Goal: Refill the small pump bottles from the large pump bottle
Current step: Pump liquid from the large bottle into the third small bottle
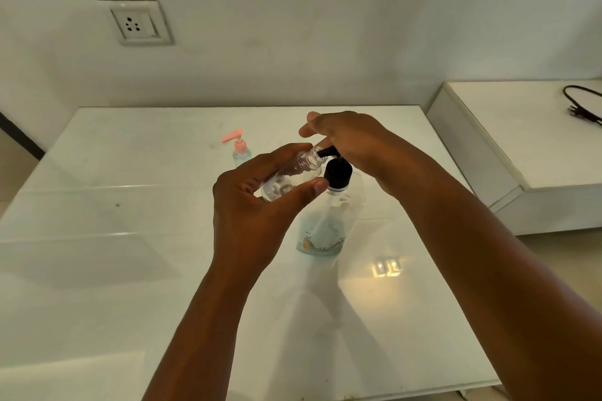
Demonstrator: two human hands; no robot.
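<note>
The small clear bottle (291,176) lies tilted in the left hand (257,202), fingers and thumb curled round its body, its open neck touching the black nozzle of the large pump bottle (329,221), which stands on the white counter (97,238). The right hand (351,140) rests on the black pump head (338,174), fingers mostly straight, palm down. A second small bottle with a pink pump (239,150) stands well apart, farther back on the counter.

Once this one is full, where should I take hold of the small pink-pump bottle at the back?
Probably round its clear body, below the pink collar. The small pink-pump bottle stands upright on the table, apart from the large pump bottle. Its spout juts up and left, so come from the right or front with the grip low; the pump head would likely sink under pressure.
</note>
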